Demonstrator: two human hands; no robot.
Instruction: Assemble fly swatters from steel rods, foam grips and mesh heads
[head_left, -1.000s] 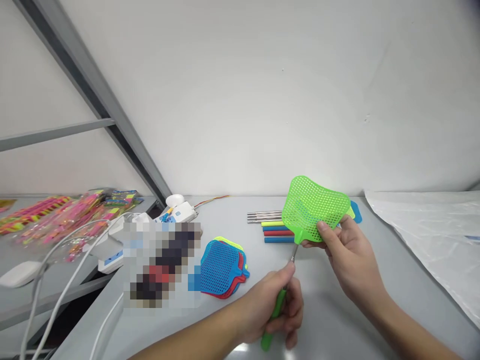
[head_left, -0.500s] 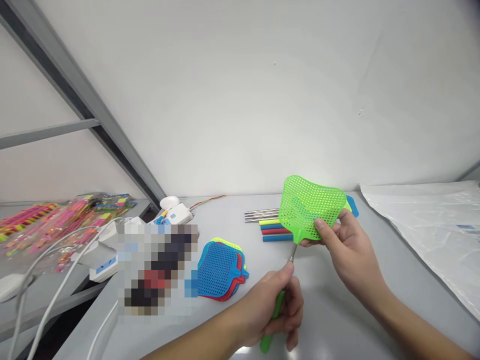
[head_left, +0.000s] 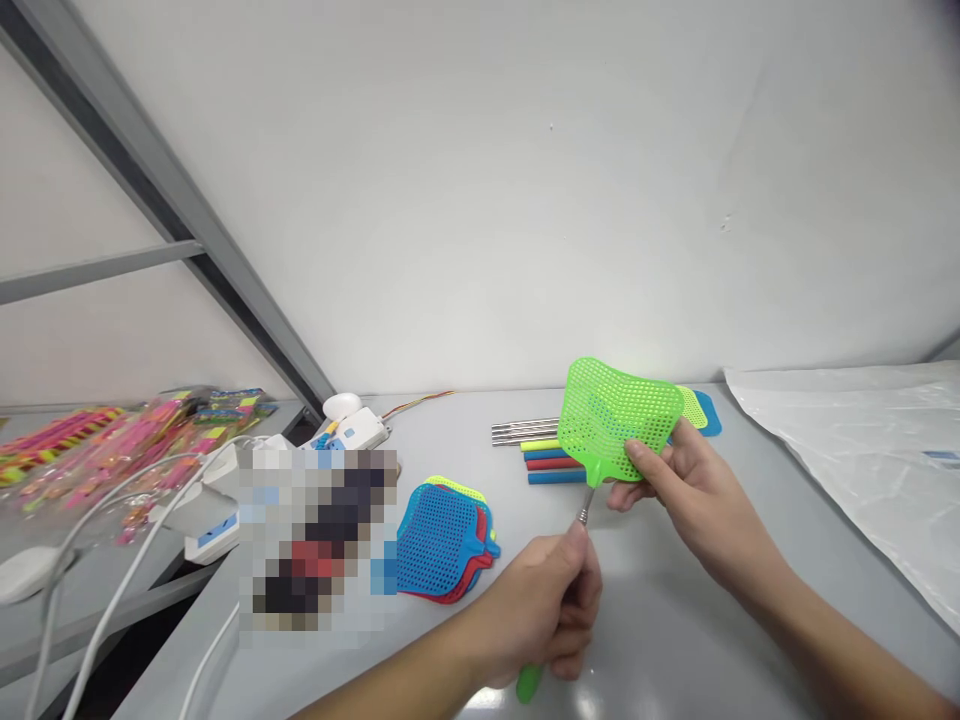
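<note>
A bright green fly swatter head (head_left: 611, 415), a holed plastic paddle, is pinched at its lower right edge by my right hand (head_left: 686, 480), thumb in front and fingers behind. Its neck meets a thin metal rod (head_left: 586, 508). My left hand (head_left: 551, 600) is wrapped round the lower rod and the green handle (head_left: 529, 683), whose end pokes out below the fist. To the left lies a pile of swatter heads (head_left: 439, 540), blue on top with red and yellow beneath. Behind the green head are metal rods (head_left: 525, 432) and coloured handles (head_left: 555, 464), partly hidden.
Yellow and blue swatter heads (head_left: 705, 412) lie behind my right hand. A clear plastic sheet (head_left: 847, 450) covers the table's right side. At left are a white power strip (head_left: 214, 535), cables, a blurred patch, and bagged pink and yellow items (head_left: 142, 440) on another surface.
My left fingers have closed more tightly round the green handle. The green head has turned slightly, and more of the yellow head behind it shows.
</note>
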